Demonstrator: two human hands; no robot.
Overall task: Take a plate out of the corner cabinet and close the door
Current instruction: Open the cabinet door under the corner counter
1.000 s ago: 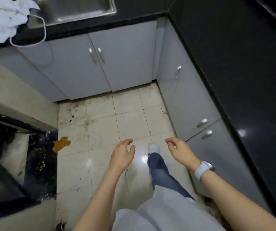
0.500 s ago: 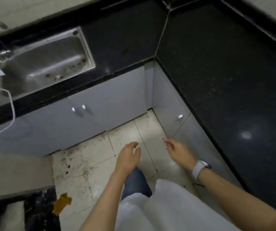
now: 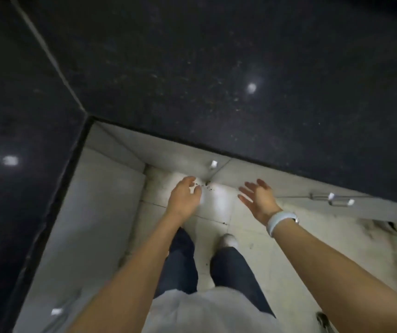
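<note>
A person is standing in the inner corner of an L-shaped kitchen, looking straight down. The black speckled surface (image 3: pixel 216 68) is filling the far and left parts of the view, with two pale light reflections on it. Below its edge, the grey corner cabinet door (image 3: pixel 168 153) is sitting shut, its small metal handle (image 3: pixel 213 164) showing just at the right end of the door. Another grey door is running along the left side, and more doors with bar handles (image 3: pixel 332 199) are lying to the right.

The left hand (image 3: pixel 186 198) is hanging over the floor tiles (image 3: pixel 216 203) with fingers loosely curled and grasping nothing. The right hand (image 3: pixel 257 198) is spread with the palm turned inward, fingers apart, also empty; a white watch (image 3: pixel 280 221) is sitting on its wrist. Both hands are near the corner door but apart from it, the handle lying between and beyond them.

The plate is not visible; the closed door is hiding whatever is inside. Dark trousers and one white shoe (image 3: pixel 227 240) are showing between the forearms. The frame is slightly blurred.
</note>
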